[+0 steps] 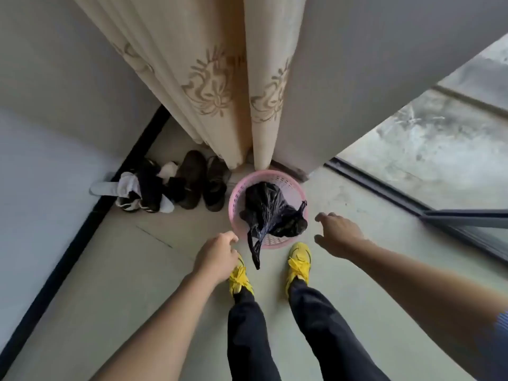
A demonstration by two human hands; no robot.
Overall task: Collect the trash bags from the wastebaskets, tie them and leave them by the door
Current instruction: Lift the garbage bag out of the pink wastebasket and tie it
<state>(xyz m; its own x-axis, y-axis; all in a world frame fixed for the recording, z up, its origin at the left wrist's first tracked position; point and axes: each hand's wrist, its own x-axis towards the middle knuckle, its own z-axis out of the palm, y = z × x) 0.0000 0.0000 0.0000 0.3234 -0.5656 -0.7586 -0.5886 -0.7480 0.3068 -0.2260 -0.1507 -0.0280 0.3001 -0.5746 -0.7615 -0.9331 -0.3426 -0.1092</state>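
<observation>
Left hand (217,254), right hand (339,233) — relaxed, empty — flank the wastebasket (275,176) and its black bag (266,209).

Dark navy trousers (324,325), slim, reaching the ankles; bright yellow sneakers (299,261) with yellow laces and black trim. Bare left hand (217,257) and right hand (341,232), bare forearms (165,312). Edge of a blue sleeve (502,325) at the right upper arm.

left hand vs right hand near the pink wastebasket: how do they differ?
The left hand has loosely curled fingers; the right hand has its fingers spread. The left hand is close beside the left rim of the pink wastebasket; the right hand is on its right side, farther off. Shared: both hold nothing, and neither touches the black trash bag.
</observation>
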